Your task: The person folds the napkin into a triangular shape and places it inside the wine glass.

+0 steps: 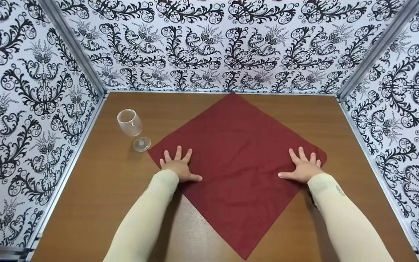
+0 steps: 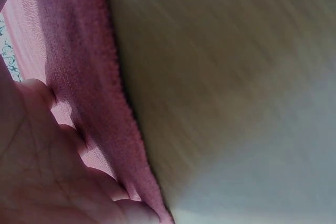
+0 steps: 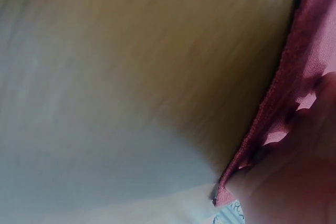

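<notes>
A dark red cloth napkin [image 1: 238,153] lies spread in a diamond on the wooden table, one corner toward the back wall and one toward me. My left hand [image 1: 178,168] rests on its left part with fingers spread. On the right part, near the slightly rounded right corner, my right hand [image 1: 303,169] presses down, fingers spread and thumb pointing inward. Faint wrinkles cross the cloth's middle. In the left wrist view, the fingertips touch the napkin [image 2: 94,66] close to its edge. The right wrist view shows the other hand [image 3: 299,171] along the opposite edge.
An upright clear stemmed glass [image 1: 131,123] stands left of the napkin, its foot close to the left corner. The brown table [image 1: 96,189] is enclosed by walls [image 1: 209,47] with black scroll patterns and metal frame bars at the corners.
</notes>
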{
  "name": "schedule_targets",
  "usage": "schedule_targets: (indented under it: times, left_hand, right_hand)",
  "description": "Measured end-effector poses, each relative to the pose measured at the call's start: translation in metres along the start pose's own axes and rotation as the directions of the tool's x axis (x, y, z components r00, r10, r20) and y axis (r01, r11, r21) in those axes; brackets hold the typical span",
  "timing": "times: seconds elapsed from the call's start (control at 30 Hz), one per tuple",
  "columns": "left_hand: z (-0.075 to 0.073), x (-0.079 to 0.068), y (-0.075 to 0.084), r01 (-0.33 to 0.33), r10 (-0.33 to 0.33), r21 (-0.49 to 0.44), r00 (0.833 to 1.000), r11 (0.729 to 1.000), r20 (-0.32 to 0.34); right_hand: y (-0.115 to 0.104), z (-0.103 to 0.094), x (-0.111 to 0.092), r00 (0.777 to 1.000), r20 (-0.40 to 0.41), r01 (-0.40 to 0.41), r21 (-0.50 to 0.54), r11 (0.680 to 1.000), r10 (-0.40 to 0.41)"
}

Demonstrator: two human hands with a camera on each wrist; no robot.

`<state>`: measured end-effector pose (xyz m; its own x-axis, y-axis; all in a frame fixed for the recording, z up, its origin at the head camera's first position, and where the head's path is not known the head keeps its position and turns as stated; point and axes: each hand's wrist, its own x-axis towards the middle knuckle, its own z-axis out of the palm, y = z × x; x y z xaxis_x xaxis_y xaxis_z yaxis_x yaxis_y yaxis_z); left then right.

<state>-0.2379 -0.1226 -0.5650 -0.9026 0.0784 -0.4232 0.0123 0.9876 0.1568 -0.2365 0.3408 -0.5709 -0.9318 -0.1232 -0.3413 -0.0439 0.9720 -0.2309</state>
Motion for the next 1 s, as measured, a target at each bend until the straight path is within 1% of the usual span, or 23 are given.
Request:
schedule_targets:
  times: [0.27,0.47,0.7,0.87,1.0]
  left_hand:
    - [-0.003,-0.003,0.0,0.002,-0.002,-0.006,1.0,1.0,0.013]
    - [-0.006,-0.006,-0.001,-0.003,0.003,-0.011,1.0,1.0,0.013]
    - [-0.005,-0.004,-0.003,-0.008,0.008,-0.009,1.0,1.0,0.008]
    - [-0.008,-0.005,-0.003,-0.01,0.01,-0.017,1.0,1.0,0.008]
    - [-0.012,-0.002,-0.004,-0.023,0.023,-0.04,1.0,0.999,0.016]
  right_hand:
    - [-0.003,0.002,0.0,1.0,0.0,0.0,0.0,1.0,0.0]
    - [-0.002,0.002,-0.001,1.0,0.008,-0.005,0.026,1.0,0.005]
    - [0.0,0.007,-0.001,1.0,0.01,-0.001,0.032,0.999,0.001]
    - [0.001,0.01,0.0,1.0,-0.004,-0.001,0.031,1.0,0.002]
    - [0.0,0.009,-0.002,1.0,-0.009,-0.008,0.032,0.999,0.009]
